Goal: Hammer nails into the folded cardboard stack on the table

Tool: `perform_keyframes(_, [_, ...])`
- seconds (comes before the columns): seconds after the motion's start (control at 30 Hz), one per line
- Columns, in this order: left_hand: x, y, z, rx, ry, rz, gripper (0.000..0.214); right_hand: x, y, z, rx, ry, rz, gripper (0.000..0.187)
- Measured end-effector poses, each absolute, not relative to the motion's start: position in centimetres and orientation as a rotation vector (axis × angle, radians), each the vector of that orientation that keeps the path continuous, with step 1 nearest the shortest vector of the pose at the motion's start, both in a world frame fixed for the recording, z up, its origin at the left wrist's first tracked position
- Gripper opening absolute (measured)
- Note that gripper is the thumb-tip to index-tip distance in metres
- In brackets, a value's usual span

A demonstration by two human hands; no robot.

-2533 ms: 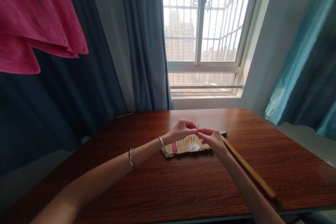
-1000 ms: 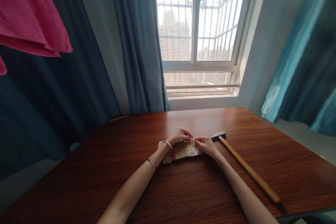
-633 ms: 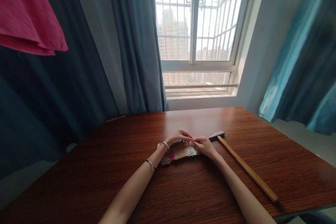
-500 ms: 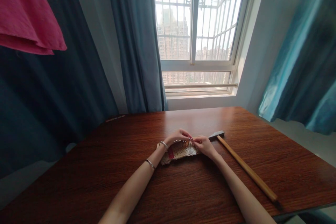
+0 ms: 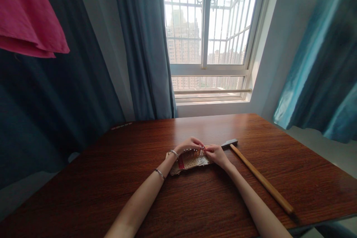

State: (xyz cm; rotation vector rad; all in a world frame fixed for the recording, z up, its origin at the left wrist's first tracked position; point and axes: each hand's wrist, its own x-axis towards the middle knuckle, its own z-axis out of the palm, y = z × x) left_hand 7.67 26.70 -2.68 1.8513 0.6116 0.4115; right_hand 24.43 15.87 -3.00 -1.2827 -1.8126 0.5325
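My left hand reaches over a flat tan board with rows of small holes, its thumb and fingers pinched together at the far right part. My right hand meets it there from the right, also in a pinch. What sits between the fingertips is too small to make out. Several thin upright pieces with white tops stand in a row along the board, partly behind my left hand. A red patch marks the board's left part, and its near edge looks ragged. Two bracelets circle my left wrist and forearm.
A hammer lies right of my right hand, its dark head close by and its wooden handle slanting toward the near right edge. The brown wooden table stands before a barred window with blue curtains. Pink cloth hangs upper left.
The view has shifted very slightly. Both hands stay at the same spot over the board, with only a tiny movement at the fingertips.
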Motion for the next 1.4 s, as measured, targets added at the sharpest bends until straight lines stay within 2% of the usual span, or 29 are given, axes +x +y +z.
perform_keyframes(0.17, [7.6, 26.5, -2.5, 1.862, 0.615, 0.41, 0.038, 26.1, 16.0, -2.3, -1.348, -1.743, 0.611, 0.027])
perform_keyframes(0.23, [7.7, 26.3, -2.4, 1.866, 0.653, 0.397, 0.04, 27.8, 15.7, -1.5, -1.469, -1.666, 0.517, 0.029])
perform_keyframes(0.4, [7.8, 26.1, -2.0, 1.859, 0.734, 0.36, 0.043, 32.8, 13.4, -0.3, -1.999, -1.666, 0.043, 0.028])
perform_keyframes(0.53, [7.8, 26.2, -2.0, 1.872, 0.714, 0.36, 0.042, 34.7, 11.3, -0.7, -2.331, -1.761, 0.096, 0.03])
perform_keyframes(0.67, [7.9, 26.6, -2.3, 1.891, 0.725, 0.347, 0.042, 34.7, 10.5, -1.5, -2.324, -1.785, 0.059, 0.024])
perform_keyframes(0.8, [7.9, 26.7, -2.6, 1.899, 0.706, 0.377, 0.043, 34.6, 10.6, -2.4, -2.278, -1.776, 0.028, 0.029])
perform_keyframes(0.93, [7.8, 26.8, -2.8, 1.899, 0.688, 0.371, 0.043, 34.6, 11.1, -1.8, -2.069, -1.61, 0.224, 0.026])
perform_keyframes(1.1, [7.7, 27.0, -3.3, 1.874, 0.671, 0.385, 0.043, 33.2, 11.2, 2.5, -1.615, -1.312, 0.905, 0.02])
perform_keyframes(1.17, [7.7, 27.1, -3.5, 1.867, 0.636, 0.382, 0.043, 32.5, 11.0, 4.2, -1.514, -1.31, 1.057, 0.018])
perform_keyframes(1.4, [7.7, 27.4, -3.7, 1.896, 0.642, 0.377, 0.045, 28.8, 10.3, 6.7, -1.467, -1.582, 1.083, 0.027])
